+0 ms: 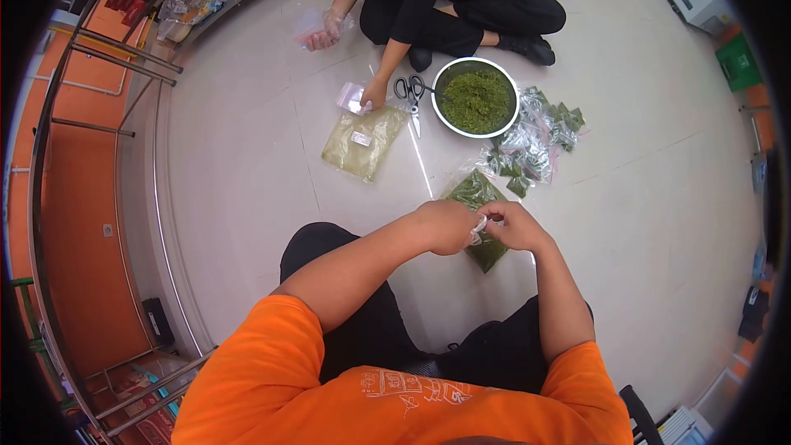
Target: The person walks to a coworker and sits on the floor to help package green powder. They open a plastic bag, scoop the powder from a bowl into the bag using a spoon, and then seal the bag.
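My left hand (449, 227) and my right hand (516, 226) meet in front of me, fingers closed on a small whitish piece of crumpled clear plastic (477, 235). Whether it is a small bag or a glove, I cannot tell. Under the hands, on the floor, lies a clear plastic bag (488, 258) full of dark green leafy stuff; my hands hide its middle. Just beyond it are several small clear packets (527, 148) with green pieces inside. Farther off stands a white-rimmed bowl (513, 111) of chopped green filling, a dark handle sticking out of it.
A co-worker (461, 0) sits cross-legged opposite, one gloved hand (325, 33) raised, the other hand (375, 95) at small plastic bags (350, 98). Black-handled scissors (415, 119) and a labelled yellowish bag (362, 156) lie on the tiled floor. Metal racks (124, 49) line the left.
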Motion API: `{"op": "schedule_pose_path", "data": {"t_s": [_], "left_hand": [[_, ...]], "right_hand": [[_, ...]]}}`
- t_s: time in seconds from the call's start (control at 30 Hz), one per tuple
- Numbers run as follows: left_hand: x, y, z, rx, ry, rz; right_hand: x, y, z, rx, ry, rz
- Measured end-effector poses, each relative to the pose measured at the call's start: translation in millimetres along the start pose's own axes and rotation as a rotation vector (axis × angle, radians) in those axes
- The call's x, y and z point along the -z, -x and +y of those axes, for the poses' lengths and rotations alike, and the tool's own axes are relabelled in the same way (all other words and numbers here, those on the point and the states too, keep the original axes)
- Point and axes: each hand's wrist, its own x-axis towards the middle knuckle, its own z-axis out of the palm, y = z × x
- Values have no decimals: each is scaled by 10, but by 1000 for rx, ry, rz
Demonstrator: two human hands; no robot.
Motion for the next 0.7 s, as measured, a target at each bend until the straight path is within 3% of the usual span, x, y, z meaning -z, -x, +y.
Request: {"op": "schedule_pose_path", "data": {"t_s": [0.7], "left_hand": [[-22, 57, 37, 43, 28, -35]], "right_hand": [[-65, 0, 44, -6, 45, -45]]}}
